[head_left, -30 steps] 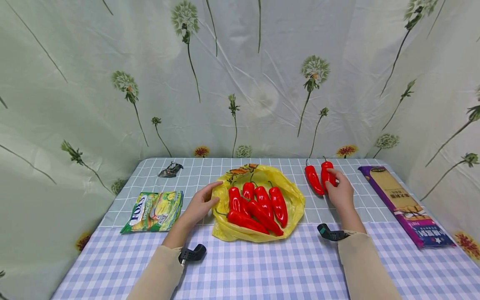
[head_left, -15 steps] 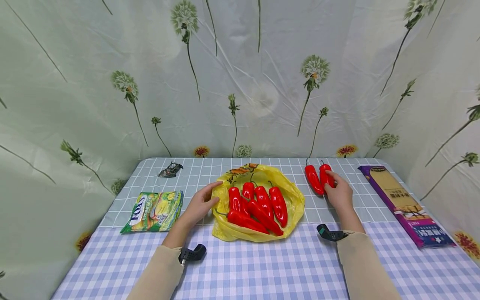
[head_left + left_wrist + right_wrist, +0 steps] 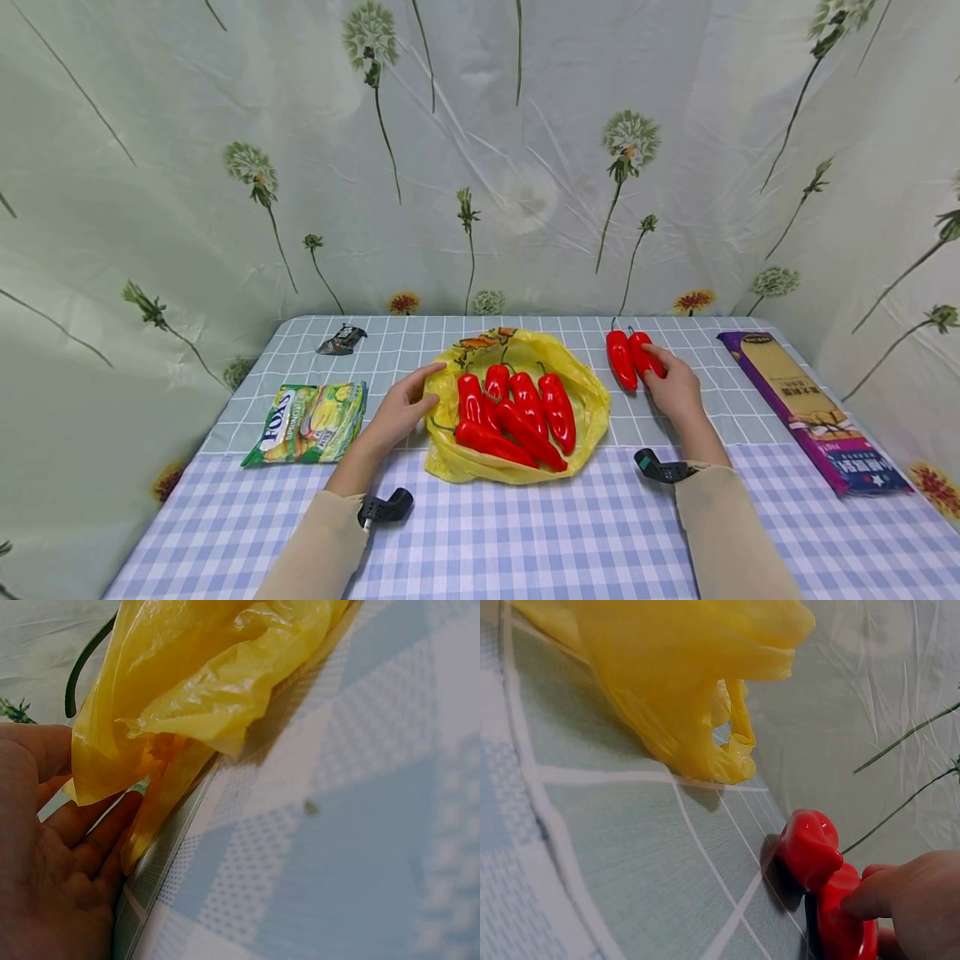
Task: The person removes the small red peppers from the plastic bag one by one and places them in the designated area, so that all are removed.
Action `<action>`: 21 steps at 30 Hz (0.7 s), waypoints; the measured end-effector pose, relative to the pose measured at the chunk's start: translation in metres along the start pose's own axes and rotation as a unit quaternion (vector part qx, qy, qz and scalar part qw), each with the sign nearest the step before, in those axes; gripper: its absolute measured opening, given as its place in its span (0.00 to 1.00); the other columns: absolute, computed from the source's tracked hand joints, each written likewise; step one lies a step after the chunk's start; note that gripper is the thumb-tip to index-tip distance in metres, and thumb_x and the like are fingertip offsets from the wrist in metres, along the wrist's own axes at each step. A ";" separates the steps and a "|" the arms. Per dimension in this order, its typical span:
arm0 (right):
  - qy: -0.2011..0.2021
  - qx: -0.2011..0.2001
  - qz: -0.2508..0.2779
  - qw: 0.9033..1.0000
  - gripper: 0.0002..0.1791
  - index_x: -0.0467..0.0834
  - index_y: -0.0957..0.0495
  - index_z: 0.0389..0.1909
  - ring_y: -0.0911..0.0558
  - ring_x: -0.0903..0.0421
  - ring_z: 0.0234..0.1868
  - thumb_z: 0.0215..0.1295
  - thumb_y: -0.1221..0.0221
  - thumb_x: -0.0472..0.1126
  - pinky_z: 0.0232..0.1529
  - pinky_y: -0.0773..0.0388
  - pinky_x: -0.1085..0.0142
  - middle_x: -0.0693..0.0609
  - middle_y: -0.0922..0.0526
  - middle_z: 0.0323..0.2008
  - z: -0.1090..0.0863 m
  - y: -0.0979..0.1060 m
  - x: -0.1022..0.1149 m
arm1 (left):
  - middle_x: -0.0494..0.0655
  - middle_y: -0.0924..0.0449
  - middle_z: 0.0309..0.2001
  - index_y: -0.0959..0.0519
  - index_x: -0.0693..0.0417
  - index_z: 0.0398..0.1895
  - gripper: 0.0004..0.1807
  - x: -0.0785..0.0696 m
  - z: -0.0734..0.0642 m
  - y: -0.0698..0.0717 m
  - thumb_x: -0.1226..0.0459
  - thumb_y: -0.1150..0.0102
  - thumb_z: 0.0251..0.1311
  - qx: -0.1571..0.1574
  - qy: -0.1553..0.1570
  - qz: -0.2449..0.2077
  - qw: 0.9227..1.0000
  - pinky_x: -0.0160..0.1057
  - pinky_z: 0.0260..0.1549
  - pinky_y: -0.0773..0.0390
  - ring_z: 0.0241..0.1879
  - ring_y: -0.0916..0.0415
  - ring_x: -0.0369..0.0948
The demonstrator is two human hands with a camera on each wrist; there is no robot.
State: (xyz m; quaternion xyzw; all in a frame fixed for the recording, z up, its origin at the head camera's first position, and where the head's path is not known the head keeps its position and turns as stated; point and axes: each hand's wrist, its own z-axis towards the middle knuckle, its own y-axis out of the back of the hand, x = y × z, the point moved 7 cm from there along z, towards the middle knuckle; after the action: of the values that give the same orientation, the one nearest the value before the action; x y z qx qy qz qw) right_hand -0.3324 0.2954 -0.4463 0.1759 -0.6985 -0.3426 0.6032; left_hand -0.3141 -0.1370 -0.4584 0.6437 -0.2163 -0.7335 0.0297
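Note:
A yellow plastic bag [image 3: 592, 429] lies opened out on the table with several glossy red peppers [image 3: 557, 412] in it. At its left edge my left hand [image 3: 401, 408] touches the plastic, thumb and fingers spread apart; in the left wrist view the fingers [image 3: 94, 844] lie partly behind the yellow film. My right hand [image 3: 677, 387] holds a red pepper [image 3: 643, 354] by its right side, thumb and fingers about it. Close against that one, on its left, lies another red pepper [image 3: 620, 360]. Both have thin dark stems pointing to the back. The right hand's far fingertips are hidden.
A green FOX'S packet [image 3: 311, 423] lies left of the left hand, and a small black crumpled wrapper [image 3: 342, 340] behind it. Along the right side lies a long purple pasta packet [image 3: 813, 412]. A dandelion-print curtain [image 3: 525, 167] borders the table's back.
The right hand has slid its pepper leftward and a little forward until it lies against the other one, which has shifted slightly left. The left hand and the bag stay put.

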 end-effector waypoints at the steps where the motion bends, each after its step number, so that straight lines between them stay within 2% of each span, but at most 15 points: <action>1: 0.002 0.001 -0.001 1.000 0.31 0.45 0.41 0.76 0.37 0.31 0.70 0.72 0.53 0.34 0.69 0.34 0.39 0.30 0.38 0.72 0.000 0.000 0.000 | 0.55 0.33 0.73 0.33 0.45 0.73 0.29 0.001 0.000 0.000 0.69 0.49 0.69 0.001 0.002 0.000 1.000 0.49 0.64 0.28 0.65 0.29 0.52; 6: 0.003 0.007 0.003 1.000 0.31 0.45 0.41 0.76 0.37 0.31 0.70 0.72 0.52 0.35 0.68 0.33 0.39 0.31 0.38 0.73 -0.001 -0.002 0.000 | 0.53 0.35 0.74 0.33 0.44 0.72 0.29 0.002 0.001 -0.001 0.68 0.49 0.69 0.001 0.009 -0.003 1.000 0.52 0.67 0.30 0.67 0.30 0.52; 17: 0.005 0.001 0.016 1.000 0.29 0.44 0.36 0.73 0.34 0.33 0.69 0.72 0.52 0.38 0.66 0.29 0.43 0.31 0.36 0.71 -0.002 -0.001 0.005 | 0.54 0.35 0.74 0.33 0.45 0.73 0.29 0.001 0.000 -0.001 0.69 0.49 0.69 0.001 0.003 -0.002 1.000 0.53 0.68 0.30 0.68 0.31 0.53; 21: 0.003 -0.004 0.015 1.000 0.28 0.44 0.35 0.73 0.35 0.33 0.70 0.72 0.53 0.40 0.66 0.28 0.43 0.31 0.36 0.72 -0.003 0.001 0.006 | 0.54 0.35 0.73 0.33 0.46 0.73 0.29 -0.001 0.000 0.000 0.68 0.49 0.69 -0.001 0.003 -0.001 1.000 0.51 0.66 0.30 0.67 0.30 0.52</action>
State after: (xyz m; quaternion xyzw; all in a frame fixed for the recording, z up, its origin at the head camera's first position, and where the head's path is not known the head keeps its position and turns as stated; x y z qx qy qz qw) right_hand -0.3311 0.2914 -0.4411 0.1637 -0.6979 -0.3358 0.6110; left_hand -0.3137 -0.1370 -0.4579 0.6463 -0.2150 -0.7316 0.0299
